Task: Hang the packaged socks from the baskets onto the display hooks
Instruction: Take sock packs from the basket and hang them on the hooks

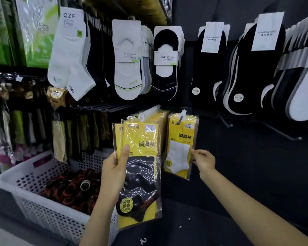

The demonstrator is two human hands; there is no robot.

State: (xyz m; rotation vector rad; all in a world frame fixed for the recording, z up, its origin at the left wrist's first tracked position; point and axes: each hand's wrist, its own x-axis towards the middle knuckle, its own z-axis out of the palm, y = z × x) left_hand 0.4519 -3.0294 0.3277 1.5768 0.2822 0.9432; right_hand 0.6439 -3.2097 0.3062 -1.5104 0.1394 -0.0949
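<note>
My left hand (114, 173) grips a small stack of yellow sock packs (140, 167) with black socks inside, thumb on the front pack. Their white plastic hangers point up at the row of the same packs hanging behind. To the right, a yellow pack with white socks (180, 144) hangs from a display hook (182, 115). My right hand (203, 159) pinches this pack's right edge with its fingertips. A white perforated basket (34, 176) stands at lower left, holding dark red-and-black items.
Above hang white and black socks on hooks, among them a white QZF pair (69, 50) and black liner socks (208, 68). Bare hooks (228, 124) stick out at the right. Green and dark packaged socks (60, 137) hang at the left.
</note>
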